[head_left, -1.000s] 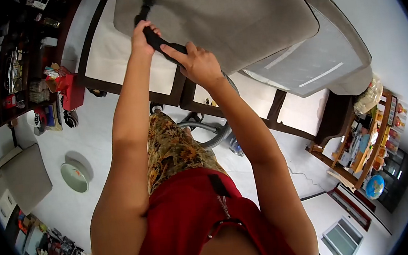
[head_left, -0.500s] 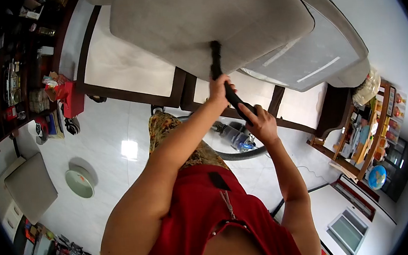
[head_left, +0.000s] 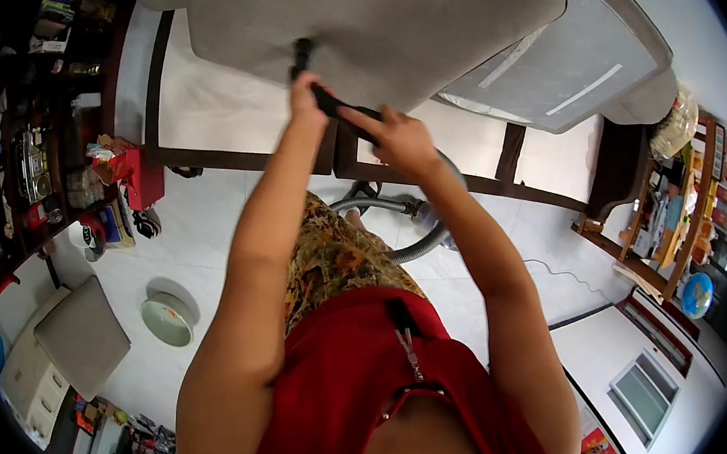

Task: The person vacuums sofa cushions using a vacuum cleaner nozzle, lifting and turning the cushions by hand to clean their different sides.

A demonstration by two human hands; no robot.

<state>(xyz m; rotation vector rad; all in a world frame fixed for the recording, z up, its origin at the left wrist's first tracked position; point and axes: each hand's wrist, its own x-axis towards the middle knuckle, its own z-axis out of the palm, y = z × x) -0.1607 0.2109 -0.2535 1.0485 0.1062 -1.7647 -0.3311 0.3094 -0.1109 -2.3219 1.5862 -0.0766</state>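
Observation:
My left hand (head_left: 309,96) is wrapped around the front part of a black vacuum cleaner wand (head_left: 331,104), close to its nozzle. Farther back on the same wand, my right hand (head_left: 401,140) grips the handle, its index finger stretched along the top. The nozzle (head_left: 303,49) is against the grey fabric cushion (head_left: 415,23), near the left part of its front edge. A grey ribbed hose (head_left: 421,246) curves round under my right forearm. Of the vacuum cleaner body (head_left: 424,211), only a part shows behind that arm.
A dark wooden sofa frame (head_left: 236,158) with pale seat panels runs under the cushion. A second cushion (head_left: 557,72) leans at the right. On the tiled floor stand a light green basin (head_left: 167,320) and a red bag (head_left: 145,175). Crowded shelves (head_left: 35,126) rise at the left.
Both hands have moved left with the wand. The nozzle has slid across the cushion to the left and slightly farther away. The camera view has shifted a little.

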